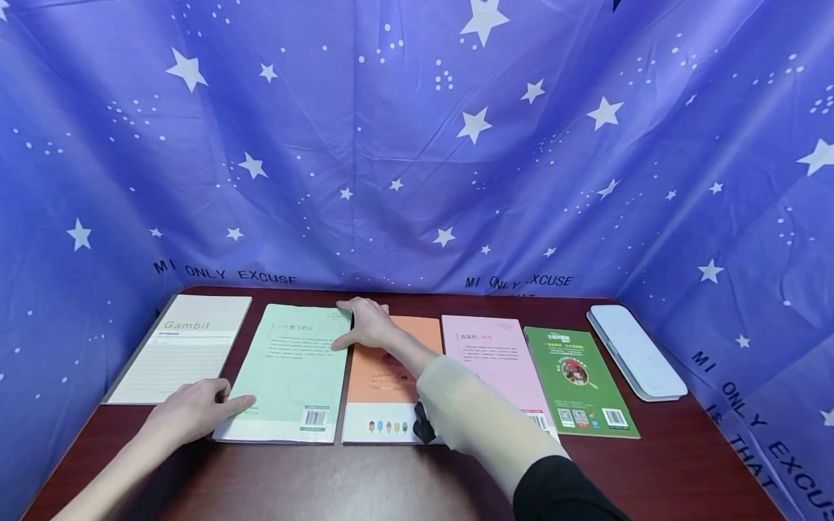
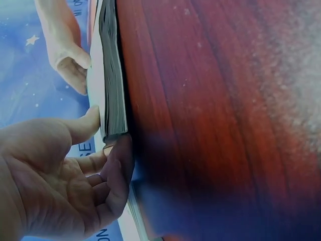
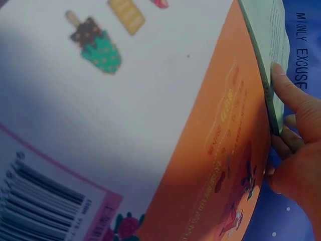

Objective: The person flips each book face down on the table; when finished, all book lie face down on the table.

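1. The mint-green book (image 1: 289, 380) lies flat on the dark wooden bench (image 1: 651, 463), second from the left in a row of books, with its barcode at the near edge.
2. The left hand (image 1: 189, 411) holds the near left corner of this book: in the left wrist view the thumb (image 2: 83, 125) lies on the cover and the fingers (image 2: 118, 165) curl under the edge of the pages.
3. The right hand (image 1: 368, 324) is at the far right corner of the same book; in the right wrist view its thumb (image 3: 293, 93) presses on the edge and the other fingers curl at the corner, so it grips the book.
4. Just to the right lies the orange book (image 1: 384, 376), with small ice-lolly pictures on its white lower band; the right forearm crosses over it.
5. To the left lies a pale notebook (image 1: 185, 347) with the word "Gambit".
6. Further right lie a pink book (image 1: 489, 354), then a green book (image 1: 580, 383), and a white case (image 1: 635, 351) near the right side.
7. A blue cloth with stars (image 1: 417, 145) hangs behind and around the bench.
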`<state>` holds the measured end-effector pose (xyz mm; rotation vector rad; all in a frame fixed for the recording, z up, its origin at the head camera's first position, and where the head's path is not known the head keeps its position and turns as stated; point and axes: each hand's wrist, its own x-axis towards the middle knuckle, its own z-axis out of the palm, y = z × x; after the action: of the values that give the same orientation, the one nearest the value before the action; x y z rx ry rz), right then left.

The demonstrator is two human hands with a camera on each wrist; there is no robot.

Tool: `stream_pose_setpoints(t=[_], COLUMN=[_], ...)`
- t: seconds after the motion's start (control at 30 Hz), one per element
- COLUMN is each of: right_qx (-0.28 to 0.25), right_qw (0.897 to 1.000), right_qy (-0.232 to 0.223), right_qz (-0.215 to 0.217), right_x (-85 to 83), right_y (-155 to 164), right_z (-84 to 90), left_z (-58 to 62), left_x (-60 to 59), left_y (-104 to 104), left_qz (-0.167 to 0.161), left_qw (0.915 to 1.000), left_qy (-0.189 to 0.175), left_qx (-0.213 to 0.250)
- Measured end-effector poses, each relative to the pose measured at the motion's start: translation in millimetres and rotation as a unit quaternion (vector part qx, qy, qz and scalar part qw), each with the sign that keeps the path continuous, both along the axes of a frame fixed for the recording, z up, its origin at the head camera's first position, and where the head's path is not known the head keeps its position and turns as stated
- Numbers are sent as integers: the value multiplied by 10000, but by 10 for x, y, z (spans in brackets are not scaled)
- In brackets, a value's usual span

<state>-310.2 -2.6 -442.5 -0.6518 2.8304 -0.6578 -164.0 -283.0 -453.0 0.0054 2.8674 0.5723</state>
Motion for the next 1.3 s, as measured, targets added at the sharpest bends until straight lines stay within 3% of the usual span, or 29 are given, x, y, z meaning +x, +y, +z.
stream_pose_setpoints(t=[0.17,0.23,0.3,0.43,0.5,0.7,1.07,1.3], right_qx=[25,82,145,235,243,222,167,-69], right_qw=[9999,9998,9997,9993,9993,9993,9995,9998], right_qy=[115,176,220,273,290,295,269,203], right_qz=[-8,1,15,29,37,50,68,58], right_x=[6,4,3,3,4,11,44,52], right_y=[3,5,9,19,20,23,65,103], right_z=[-21,-26,-29,-33,-38,-59,-54,-55], left_z=[-389,-451,-335,55,133,128,218,255], left_x=[-166,-201,-163,-13,25,17,38,62], left_y=[-213,-248,-181,16,57,51,113,126], left_qz=[-114,-160,-155,-221,-235,-245,84,209], left_qw=[9998,9997,9998,9997,9997,9996,9992,9987], left_qy=[161,148,125,70,109,156,-390,-373], left_qx=[-89,-62,-65,-6,-20,-22,-34,-272])
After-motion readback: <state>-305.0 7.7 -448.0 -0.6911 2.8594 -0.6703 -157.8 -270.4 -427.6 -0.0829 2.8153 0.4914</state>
